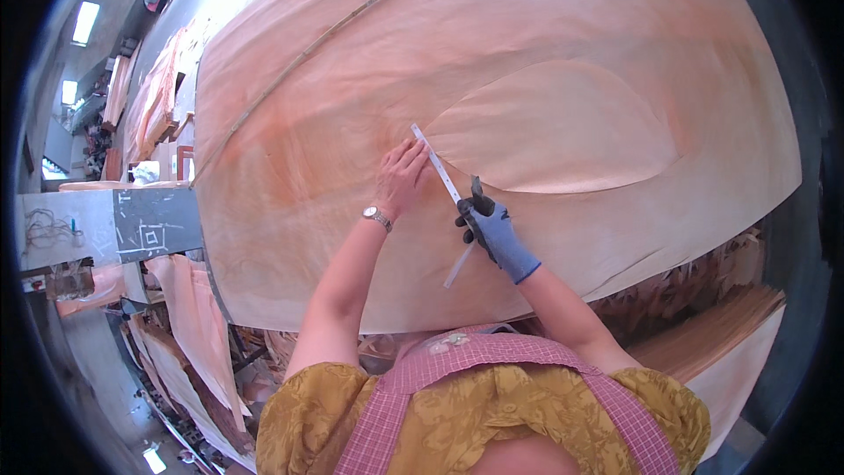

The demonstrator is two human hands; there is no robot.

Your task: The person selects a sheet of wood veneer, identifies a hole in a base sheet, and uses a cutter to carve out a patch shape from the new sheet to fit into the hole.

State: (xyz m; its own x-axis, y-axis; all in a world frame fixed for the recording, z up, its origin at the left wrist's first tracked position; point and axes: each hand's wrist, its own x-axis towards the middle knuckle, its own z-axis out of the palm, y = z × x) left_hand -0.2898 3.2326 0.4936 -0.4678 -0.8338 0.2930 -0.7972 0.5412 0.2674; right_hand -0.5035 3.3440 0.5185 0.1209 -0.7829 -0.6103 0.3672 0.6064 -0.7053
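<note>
My bare left hand (403, 178), a watch on its wrist, lies flat with outstretched fingers on a large pinkish wood veneer sheet (563, 18). Its fingertips touch a narrow white tape strip (442, 173) with small dark marks. In a blue glove with dark fingers, my right hand (489, 224) is closed around the strip, whose tail bends down toward me below the hand. Right beside both hands, the curved edge of an oval, paler veneer area (563, 132) shows. I cannot tell whether it is a separate piece.
A long thin strip (330, 33) curves across the sheet's far left. Left of the sheet stands a grey surface (158, 220) with white markings. Stacked veneer (712, 334) lies below the sheet at the right, and more veneer sheets (198, 325) hang at the lower left.
</note>
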